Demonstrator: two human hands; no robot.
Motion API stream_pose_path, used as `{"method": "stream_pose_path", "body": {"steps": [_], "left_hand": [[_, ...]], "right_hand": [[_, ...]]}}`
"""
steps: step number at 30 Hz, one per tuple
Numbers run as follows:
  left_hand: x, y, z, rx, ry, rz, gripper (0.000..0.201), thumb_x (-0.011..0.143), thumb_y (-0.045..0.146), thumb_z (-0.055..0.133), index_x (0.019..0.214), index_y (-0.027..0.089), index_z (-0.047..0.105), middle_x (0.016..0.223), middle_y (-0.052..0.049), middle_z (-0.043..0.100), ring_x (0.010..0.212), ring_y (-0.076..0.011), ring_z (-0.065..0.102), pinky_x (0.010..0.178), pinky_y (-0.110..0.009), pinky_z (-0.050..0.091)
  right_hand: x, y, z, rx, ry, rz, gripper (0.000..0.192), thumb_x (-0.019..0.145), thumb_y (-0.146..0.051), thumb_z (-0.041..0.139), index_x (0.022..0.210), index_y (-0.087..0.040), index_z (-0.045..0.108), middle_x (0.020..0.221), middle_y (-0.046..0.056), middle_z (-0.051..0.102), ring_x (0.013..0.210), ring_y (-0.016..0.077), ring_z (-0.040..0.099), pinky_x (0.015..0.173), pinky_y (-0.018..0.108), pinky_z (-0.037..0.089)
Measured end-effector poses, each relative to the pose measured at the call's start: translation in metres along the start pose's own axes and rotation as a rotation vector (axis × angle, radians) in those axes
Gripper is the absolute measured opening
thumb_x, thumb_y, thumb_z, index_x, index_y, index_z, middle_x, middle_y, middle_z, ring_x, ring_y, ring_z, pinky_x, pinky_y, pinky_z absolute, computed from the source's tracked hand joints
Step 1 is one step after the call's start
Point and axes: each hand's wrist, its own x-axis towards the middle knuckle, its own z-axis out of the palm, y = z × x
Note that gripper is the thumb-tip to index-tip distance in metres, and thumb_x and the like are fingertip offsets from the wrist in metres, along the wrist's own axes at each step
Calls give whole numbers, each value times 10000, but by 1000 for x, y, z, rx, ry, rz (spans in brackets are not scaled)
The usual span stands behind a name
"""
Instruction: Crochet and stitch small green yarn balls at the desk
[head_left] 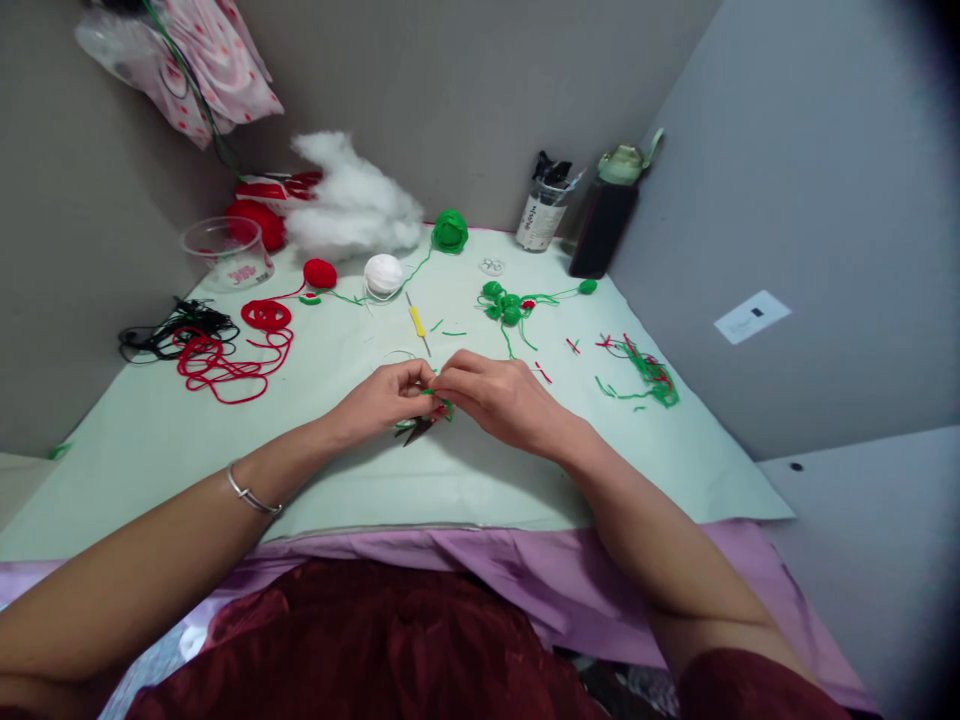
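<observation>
Pale green table cover (pixel 150 440), red loose yarn (pixel 225 360), white yarn ball (pixel 383 274), green yarn ball (pixel 450 230), yellow-handled crochet hook (pixel 417 322)

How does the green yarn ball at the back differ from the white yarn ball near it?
The green yarn ball sits farther back, near the wall; the white yarn ball lies closer and further left. The green one looks lumpier, the white one rounder. Both rest on the pale green mat, untouched.

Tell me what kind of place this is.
Probably a small craft desk set in a corner, used for crochet: yarn balls such as the green one, a yellow-handled crochet hook and a heap of white stuffing lie on the pale mat.
</observation>
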Motion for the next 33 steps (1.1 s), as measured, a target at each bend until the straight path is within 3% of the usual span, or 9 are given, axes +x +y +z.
{"method": "stream_pose_path", "body": {"steps": [4,7,9,11,16,19,26,30,33], "left_hand": [[1,-1,0,11,-3,27,208,772,244,748,863,174,575,797,-19,693,741,-150,646,683,-283,476],[0,2,2,-11,-9,13,214,763,212,739,814,181,533,789,-24,711,748,-154,664,678,-277,484],[0,3,2,-17,-5,4,217,756,194,734,796,180,521,794,-31,721,750,-156,673,678,-278,493],[0,3,2,-14,-2,0,205,748,183,727,797,176,528,833,-44,729,757,-159,677,686,-288,506],[1,2,1,29,8,34,172,720,161,716,781,171,555,868,-41,699,749,-153,653,672,-291,502],[0,5,-1,29,5,49,172,724,171,723,780,173,561,868,-39,692,756,-157,651,678,-296,500],[-3,9,1,-99,1,5,239,772,297,790,886,160,631,755,-22,693,666,-147,647,681,-308,516],[-3,9,3,-91,24,18,217,768,271,800,906,154,681,752,-24,711,677,-144,645,679,-292,499],[-4,12,4,-64,38,58,192,781,259,786,929,157,718,825,-42,733,722,-154,649,716,-306,510]], "right_hand": [[3,-10,-11,493,229,114,165,1011,-293,514,966,-178,624,1012,67,674,691,96,610,600,223,469],[4,-11,-17,936,147,279,252,1019,-433,498,979,-190,552,902,34,688,637,104,665,580,224,536],[5,-8,-19,1061,123,338,300,995,-497,527,969,-198,527,809,7,678,650,124,690,613,248,578],[6,-1,-21,1042,261,376,324,967,-528,564,954,-208,517,745,-15,645,676,134,697,664,273,601],[5,25,-34,791,860,381,267,970,-498,562,917,-244,500,723,-32,556,764,134,701,798,306,605],[0,39,-41,649,996,327,269,984,-515,522,922,-253,520,745,-25,534,803,139,704,785,305,602],[2,31,-39,624,992,315,155,972,-375,576,1022,-233,539,824,-11,629,852,148,714,815,323,598],[3,22,-33,590,619,336,177,945,-374,633,963,-200,607,788,-8,646,639,105,622,632,261,542],[1,21,-30,440,376,263,143,939,-326,652,887,-196,681,868,32,660,759,135,613,657,272,502]]}}
